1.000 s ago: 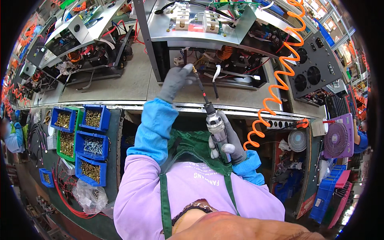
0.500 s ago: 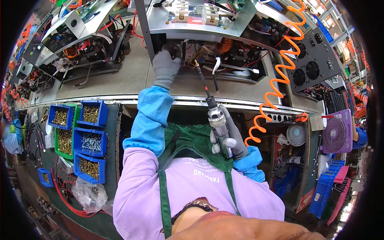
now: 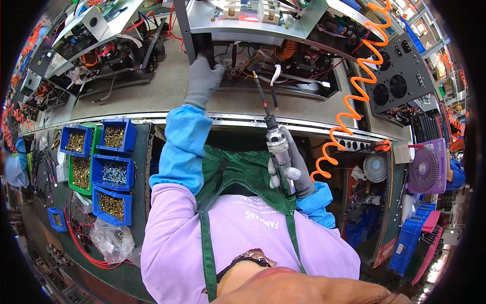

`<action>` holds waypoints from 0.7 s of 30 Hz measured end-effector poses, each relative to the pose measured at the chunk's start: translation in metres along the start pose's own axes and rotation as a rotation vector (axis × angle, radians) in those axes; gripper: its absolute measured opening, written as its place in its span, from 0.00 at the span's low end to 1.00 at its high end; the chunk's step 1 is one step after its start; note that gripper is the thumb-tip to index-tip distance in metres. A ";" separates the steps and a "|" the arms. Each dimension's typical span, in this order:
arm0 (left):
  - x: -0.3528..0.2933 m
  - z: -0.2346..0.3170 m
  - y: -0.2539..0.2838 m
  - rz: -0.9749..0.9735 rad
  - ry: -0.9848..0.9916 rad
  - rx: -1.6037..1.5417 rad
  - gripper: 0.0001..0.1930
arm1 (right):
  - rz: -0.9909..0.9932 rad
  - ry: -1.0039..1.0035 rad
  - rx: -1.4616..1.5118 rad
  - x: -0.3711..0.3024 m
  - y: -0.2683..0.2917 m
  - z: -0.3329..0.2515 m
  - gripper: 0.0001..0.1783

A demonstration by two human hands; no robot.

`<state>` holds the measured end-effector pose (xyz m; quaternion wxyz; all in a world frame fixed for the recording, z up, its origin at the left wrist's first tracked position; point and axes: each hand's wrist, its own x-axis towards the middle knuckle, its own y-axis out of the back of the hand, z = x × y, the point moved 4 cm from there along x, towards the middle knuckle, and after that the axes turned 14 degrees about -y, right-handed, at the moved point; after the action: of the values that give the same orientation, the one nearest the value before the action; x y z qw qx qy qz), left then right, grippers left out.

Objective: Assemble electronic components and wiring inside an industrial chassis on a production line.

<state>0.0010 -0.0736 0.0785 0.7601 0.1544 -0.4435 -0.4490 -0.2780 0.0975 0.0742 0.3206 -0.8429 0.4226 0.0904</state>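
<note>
My right hand [image 3: 298,175], in a grey glove, is wrapped round a silver and black power screwdriver [image 3: 278,144]. Its long thin bit points up and away from me, with a small brass-coloured piece, apparently a screw, at the tip. That tip is in front of the open side of a metal chassis [image 3: 243,30] filled with wires and a copper coil [image 3: 287,50]. At the chassis's left post, my left hand [image 3: 203,81], gloved in grey, has its thumb apart from the other fingers. Its fingertips are partly lost against the dark post. A white-sleeved cable end [image 3: 276,76] hangs beside the bit.
Blue bins [image 3: 112,175] and a green bin [image 3: 82,172] of screws stand on the left bench. Another open chassis [image 3: 96,61] is at far left. An orange coiled hose [image 3: 357,91] hangs at right, before a black panel with fans [image 3: 397,86]. A purple fan [image 3: 426,166] stands farther right.
My left hand has drawn back slightly left and toward me from the chassis interior, its thumb now spread. The screwdriver has shifted slightly right in the picture, still in my right hand.
</note>
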 end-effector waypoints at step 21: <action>-0.016 -0.016 0.006 -0.414 0.309 -1.495 0.06 | -0.015 -0.029 -0.012 0.011 0.004 0.011 0.58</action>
<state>0.0140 -0.0602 0.0647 0.6163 -0.2572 0.1242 -0.7339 -0.2728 0.0953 0.0591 0.3222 -0.8465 0.4111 0.1029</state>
